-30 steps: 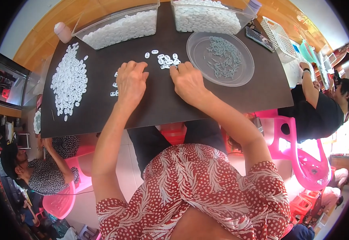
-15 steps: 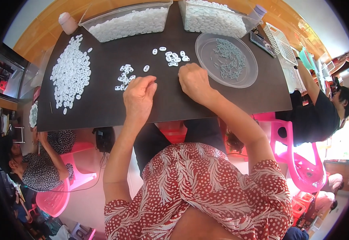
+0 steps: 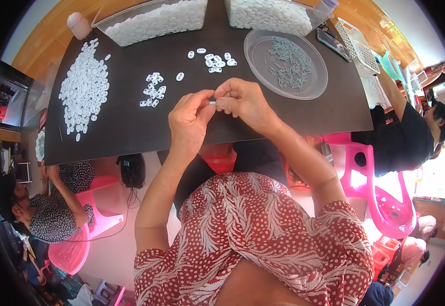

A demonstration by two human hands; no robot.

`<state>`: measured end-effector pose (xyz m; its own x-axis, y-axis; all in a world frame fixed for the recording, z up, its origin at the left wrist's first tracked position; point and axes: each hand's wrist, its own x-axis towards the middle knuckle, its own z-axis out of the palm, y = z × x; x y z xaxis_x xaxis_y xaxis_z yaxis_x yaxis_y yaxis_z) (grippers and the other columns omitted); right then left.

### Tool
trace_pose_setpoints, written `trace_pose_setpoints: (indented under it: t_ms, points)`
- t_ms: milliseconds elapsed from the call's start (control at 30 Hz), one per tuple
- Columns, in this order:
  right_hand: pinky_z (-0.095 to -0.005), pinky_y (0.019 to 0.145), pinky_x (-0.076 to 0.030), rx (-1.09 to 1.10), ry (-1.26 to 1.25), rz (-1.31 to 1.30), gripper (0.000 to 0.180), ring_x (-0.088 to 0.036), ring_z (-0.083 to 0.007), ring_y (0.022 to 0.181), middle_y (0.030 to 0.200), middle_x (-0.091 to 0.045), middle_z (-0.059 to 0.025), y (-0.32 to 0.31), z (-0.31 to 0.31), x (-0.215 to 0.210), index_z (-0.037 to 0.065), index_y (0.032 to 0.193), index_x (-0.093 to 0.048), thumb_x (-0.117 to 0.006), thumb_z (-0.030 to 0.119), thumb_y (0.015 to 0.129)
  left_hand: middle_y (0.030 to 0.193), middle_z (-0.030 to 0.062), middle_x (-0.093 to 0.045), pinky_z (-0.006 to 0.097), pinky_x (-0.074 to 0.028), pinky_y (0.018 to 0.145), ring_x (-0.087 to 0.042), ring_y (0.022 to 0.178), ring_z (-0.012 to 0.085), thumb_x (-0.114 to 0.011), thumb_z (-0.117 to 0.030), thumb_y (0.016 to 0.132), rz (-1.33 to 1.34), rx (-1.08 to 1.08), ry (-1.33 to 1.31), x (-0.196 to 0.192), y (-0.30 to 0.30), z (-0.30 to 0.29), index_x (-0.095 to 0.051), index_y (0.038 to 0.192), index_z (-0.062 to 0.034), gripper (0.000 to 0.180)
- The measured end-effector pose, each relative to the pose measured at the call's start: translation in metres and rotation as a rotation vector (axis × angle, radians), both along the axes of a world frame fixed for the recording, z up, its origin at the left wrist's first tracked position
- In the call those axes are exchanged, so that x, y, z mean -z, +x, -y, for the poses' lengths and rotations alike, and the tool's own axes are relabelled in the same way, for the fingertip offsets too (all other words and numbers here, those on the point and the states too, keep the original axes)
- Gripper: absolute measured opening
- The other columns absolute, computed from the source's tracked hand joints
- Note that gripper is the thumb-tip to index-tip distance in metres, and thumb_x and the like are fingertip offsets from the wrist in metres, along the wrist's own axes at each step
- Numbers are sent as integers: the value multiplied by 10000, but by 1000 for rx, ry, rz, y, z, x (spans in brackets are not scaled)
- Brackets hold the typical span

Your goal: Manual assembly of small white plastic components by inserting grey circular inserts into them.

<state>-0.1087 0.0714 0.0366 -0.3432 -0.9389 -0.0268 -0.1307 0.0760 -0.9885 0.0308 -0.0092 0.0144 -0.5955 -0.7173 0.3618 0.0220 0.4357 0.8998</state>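
Note:
My left hand (image 3: 186, 121) and my right hand (image 3: 249, 106) meet over the near middle of the dark table. A small white plastic piece (image 3: 212, 102) shows between their pinched fingertips, and both hands grip it. Just beyond my left hand lies a loose group of small white pieces (image 3: 153, 93) with dark holes, and a single oval piece (image 3: 180, 77) lies apart from it. Farther off, another cluster of white oval pieces (image 3: 214, 62) is spread out. Right of my right hand stands a round clear tray (image 3: 255, 76) of thin grey-green pins (image 3: 296, 64).
A large heap of white oval pieces (image 3: 83, 89) covers the table's left side. Two clear bins (image 3: 156, 25) (image 3: 268, 15) full of white pieces stand at the back. A phone (image 3: 333, 45) and a white basket (image 3: 357, 46) are at right. Co-workers sit on both sides.
Both hands, apart before, have come together: the left moved right, the right turned inward. The small white piece now shows between their fingertips. The whole view shifted slightly.

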Motion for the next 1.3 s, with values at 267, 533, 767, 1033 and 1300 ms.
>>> trace_pose_setpoints:
  t_ms: [267, 533, 767, 1033, 1300]
  points:
    - [-258, 626, -483, 196, -149, 74, 164, -601, -120, 701, 757, -635, -95, 20, -9, 7, -69, 908, -570, -623, 9, 774, 762, 85, -614, 273, -469, 610, -594, 672, 172, -672, 44, 721, 48, -25, -72, 0, 6, -15, -660, 963, -29, 253]
    - [-300, 654, -486, 288, -252, -521, 103, -630, -210, 697, 727, -637, -130, -43, -31, -10, -1, 831, -653, -644, 41, 737, 779, 16, -625, 185, -445, 652, -557, 706, 61, -655, 0, 814, 36, 59, 366, 7, 12, -21, -656, 931, 16, 118]
    - [-431, 645, -490, 357, 88, -989, 114, -626, -366, 707, 718, -635, -184, -148, -11, 5, 17, 706, -643, -614, 127, 700, 811, 45, -634, 220, -470, 691, -596, 738, 105, -652, -49, 840, -135, 95, 590, 3, 10, -23, -642, 910, 32, 108]
    - [-453, 679, -477, 242, 344, -1219, 158, -615, -389, 769, 756, -632, -207, -145, 22, 15, 16, 729, -643, -617, 171, 707, 783, 53, -643, 226, -490, 662, -618, 705, 116, -652, -60, 842, -167, 105, 618, 10, 13, -19, -645, 908, 25, 108]
    - [-485, 642, -484, 131, 293, -1315, 143, -608, -421, 722, 708, -606, -240, -146, 24, 16, -26, 620, -576, -584, 113, 654, 821, 49, -636, 223, -470, 690, -601, 736, 114, -666, -65, 830, -181, 124, 642, 12, 15, -19, -640, 927, 35, 142]
